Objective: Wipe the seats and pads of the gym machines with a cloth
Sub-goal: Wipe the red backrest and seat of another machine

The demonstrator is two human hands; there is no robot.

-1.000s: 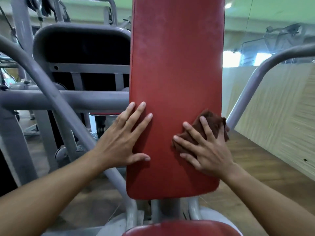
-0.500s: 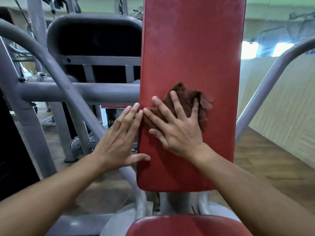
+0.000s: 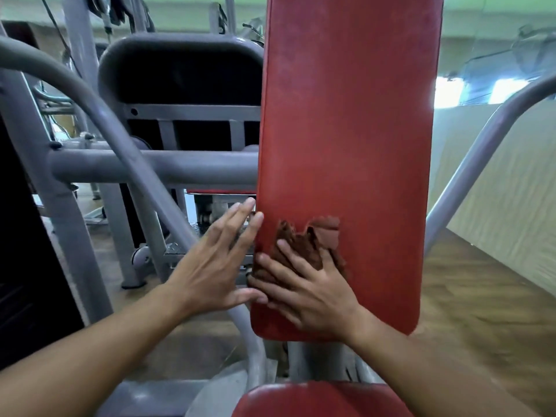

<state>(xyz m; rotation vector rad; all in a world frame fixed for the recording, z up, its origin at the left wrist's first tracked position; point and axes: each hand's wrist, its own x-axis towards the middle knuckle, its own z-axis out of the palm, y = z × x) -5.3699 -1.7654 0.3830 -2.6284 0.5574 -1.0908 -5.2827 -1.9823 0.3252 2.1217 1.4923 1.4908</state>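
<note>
Lower now, right hand (image 3: 313,291) presses cloth (image 3: 304,245) flat-fingered on back pad (image 3: 346,130) — left hand (image 3: 210,272) open.

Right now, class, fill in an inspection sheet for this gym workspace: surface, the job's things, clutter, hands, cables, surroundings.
Surface: upright red back pad, scuffed; red seat below it.
Job's things: brown cloth bunched, flat against the pad's lower left part.
Clutter: nothing seen.
Hands: right hand presses the cloth with spread fingers; left hand open, fingertips at the pad's left edge.
Cables: thin cable hangs upper left.
Surroundings: grey frame tubes, a dark padded machine behind, wooden floor.
</note>
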